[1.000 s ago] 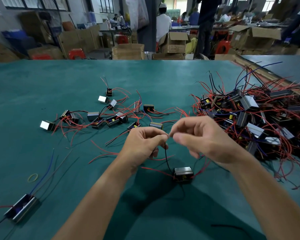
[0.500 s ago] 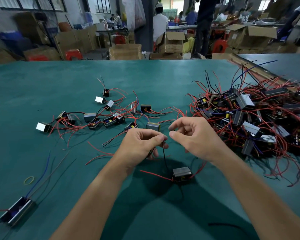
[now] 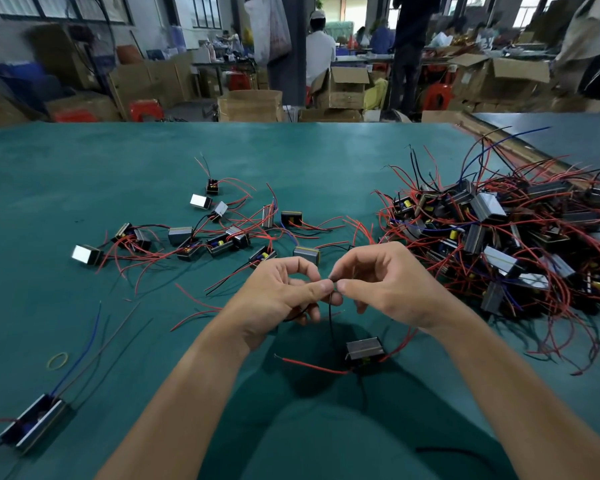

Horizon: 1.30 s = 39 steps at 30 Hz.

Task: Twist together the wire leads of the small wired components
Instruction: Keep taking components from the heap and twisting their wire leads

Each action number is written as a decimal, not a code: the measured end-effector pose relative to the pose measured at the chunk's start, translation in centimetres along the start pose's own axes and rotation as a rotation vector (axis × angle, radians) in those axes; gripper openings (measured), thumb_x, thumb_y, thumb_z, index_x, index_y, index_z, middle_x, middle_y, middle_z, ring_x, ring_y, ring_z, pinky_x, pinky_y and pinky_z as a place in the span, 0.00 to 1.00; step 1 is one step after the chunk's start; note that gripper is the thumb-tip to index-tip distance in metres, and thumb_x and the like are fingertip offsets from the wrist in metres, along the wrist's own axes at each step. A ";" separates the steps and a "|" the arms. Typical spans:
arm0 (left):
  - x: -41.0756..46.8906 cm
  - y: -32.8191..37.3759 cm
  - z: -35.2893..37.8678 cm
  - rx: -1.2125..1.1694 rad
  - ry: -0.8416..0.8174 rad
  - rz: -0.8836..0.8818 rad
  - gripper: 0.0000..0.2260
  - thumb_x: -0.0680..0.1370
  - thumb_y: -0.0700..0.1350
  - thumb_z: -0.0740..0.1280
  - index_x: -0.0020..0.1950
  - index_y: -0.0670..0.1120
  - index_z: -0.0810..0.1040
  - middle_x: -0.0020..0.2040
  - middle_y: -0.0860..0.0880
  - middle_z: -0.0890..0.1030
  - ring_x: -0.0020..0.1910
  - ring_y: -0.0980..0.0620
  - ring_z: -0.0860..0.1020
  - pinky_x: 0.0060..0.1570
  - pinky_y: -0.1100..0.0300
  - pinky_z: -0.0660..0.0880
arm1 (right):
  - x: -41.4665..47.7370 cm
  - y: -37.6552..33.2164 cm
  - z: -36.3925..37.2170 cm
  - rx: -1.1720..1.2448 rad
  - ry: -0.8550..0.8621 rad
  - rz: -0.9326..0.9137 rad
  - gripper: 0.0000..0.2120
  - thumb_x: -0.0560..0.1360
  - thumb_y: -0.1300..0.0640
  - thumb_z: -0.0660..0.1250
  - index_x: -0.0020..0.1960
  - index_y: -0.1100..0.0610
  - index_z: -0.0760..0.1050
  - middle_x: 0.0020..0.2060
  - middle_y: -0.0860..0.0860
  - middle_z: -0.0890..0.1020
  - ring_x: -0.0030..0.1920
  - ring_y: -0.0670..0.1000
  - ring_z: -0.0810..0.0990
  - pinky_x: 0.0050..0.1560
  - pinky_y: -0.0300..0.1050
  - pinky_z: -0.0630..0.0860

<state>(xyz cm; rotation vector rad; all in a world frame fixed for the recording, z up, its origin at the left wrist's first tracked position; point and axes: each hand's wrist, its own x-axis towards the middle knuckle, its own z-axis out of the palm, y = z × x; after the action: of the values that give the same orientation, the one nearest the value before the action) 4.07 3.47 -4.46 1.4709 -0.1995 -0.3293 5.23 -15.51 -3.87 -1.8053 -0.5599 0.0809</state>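
Observation:
A small metal-cased component (image 3: 365, 348) lies on the green table (image 3: 66, 174) just below my hands. Its black lead (image 3: 330, 323) rises to my fingertips, and a red lead (image 3: 309, 365) trails to the left of it. My left hand (image 3: 281, 299) pinches the tip of the black lead between thumb and forefinger. My right hand (image 3: 385, 282) pinches the same lead tip from the other side, fingertips nearly touching the left ones. The very end of the wire is hidden between the fingers.
A big tangled heap of components with red, black and blue leads (image 3: 499, 244) fills the right. A looser scatter of components (image 3: 205, 237) lies ahead left. A long component (image 3: 32, 424) with blue and grey wires and a yellow rubber band (image 3: 58, 361) sit near left.
Both hands stayed over the component; the fingertips drew apart half a second ago and have come back together on the lead tip. The component has not moved on the table.

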 end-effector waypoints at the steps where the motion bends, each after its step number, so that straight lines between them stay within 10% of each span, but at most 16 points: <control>1: 0.0 0.0 0.0 -0.005 -0.010 -0.006 0.12 0.66 0.45 0.73 0.41 0.45 0.71 0.37 0.42 0.84 0.23 0.53 0.75 0.23 0.66 0.69 | 0.0 0.1 0.0 0.005 0.007 -0.005 0.06 0.73 0.70 0.70 0.42 0.60 0.81 0.31 0.54 0.82 0.32 0.52 0.77 0.31 0.46 0.76; 28: -0.1 0.1 0.7 0.071 0.034 0.036 0.13 0.76 0.32 0.68 0.39 0.45 0.66 0.35 0.41 0.84 0.20 0.53 0.71 0.22 0.66 0.68 | -0.1 -0.1 -0.8 -0.117 -0.111 0.064 0.08 0.76 0.65 0.69 0.39 0.59 0.80 0.31 0.54 0.80 0.32 0.47 0.76 0.35 0.44 0.76; 39: 0.2 -0.1 0.4 0.071 0.126 -0.004 0.03 0.77 0.38 0.68 0.45 0.40 0.82 0.34 0.47 0.83 0.23 0.55 0.71 0.23 0.68 0.68 | -0.7 -1.7 -0.8 0.023 -0.073 0.013 0.04 0.71 0.59 0.71 0.38 0.58 0.80 0.24 0.47 0.74 0.23 0.46 0.68 0.24 0.38 0.65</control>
<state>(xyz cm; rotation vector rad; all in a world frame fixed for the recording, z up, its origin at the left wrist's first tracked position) 4.13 3.03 -4.49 1.5567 -0.1077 -0.2344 4.27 -16.19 -2.19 -1.7896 -0.5969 0.1615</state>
